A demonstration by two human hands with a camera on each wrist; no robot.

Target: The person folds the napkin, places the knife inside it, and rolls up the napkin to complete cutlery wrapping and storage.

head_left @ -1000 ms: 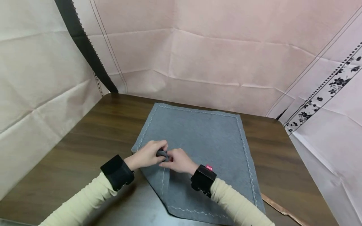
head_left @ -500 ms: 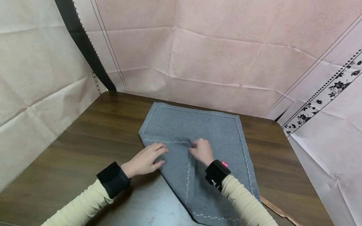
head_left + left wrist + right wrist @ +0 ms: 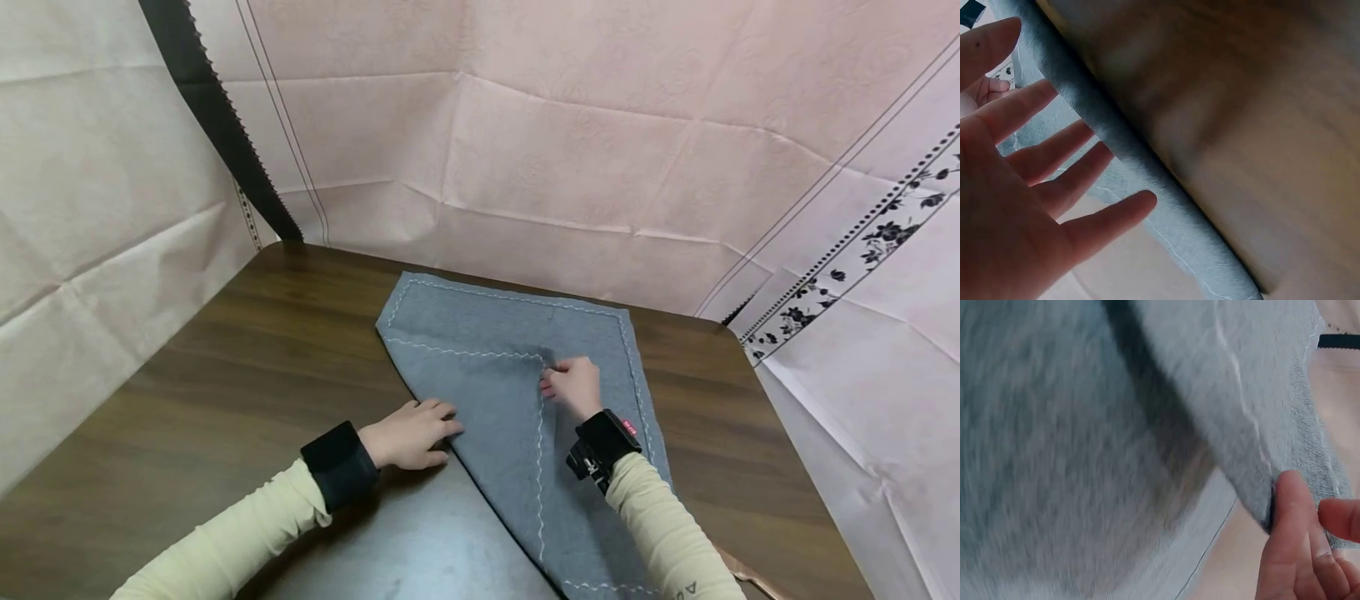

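Note:
A grey-blue cloth (image 3: 480, 321) with white zigzag stitching along its edges lies on the table, its near-left corner folded over toward the right. My right hand (image 3: 576, 387) holds the tip of that folded flap, fingers curled, above the middle right of the cloth. In the right wrist view, the flap's corner (image 3: 1250, 481) meets my fingertips (image 3: 1291, 487), with a shadowed gap under the flap. My left hand (image 3: 411, 435) reaches to the diagonal fold with spread fingers. The left wrist view has those fingers (image 3: 1129, 212) stretched out over the fold's rounded edge (image 3: 1141, 159).
The brown wood-grain table (image 3: 300, 350) extends on both sides of the cloth. A copper-coloured strip (image 3: 742, 571) lies by my right forearm. Pale pink sheeting (image 3: 540, 158) hangs behind the table, with a black band (image 3: 217, 117) at left.
My right hand has pulled the cloth's corner to the right and away from me, making a larger fold. My left hand has let go of the corner and now lies at the fold.

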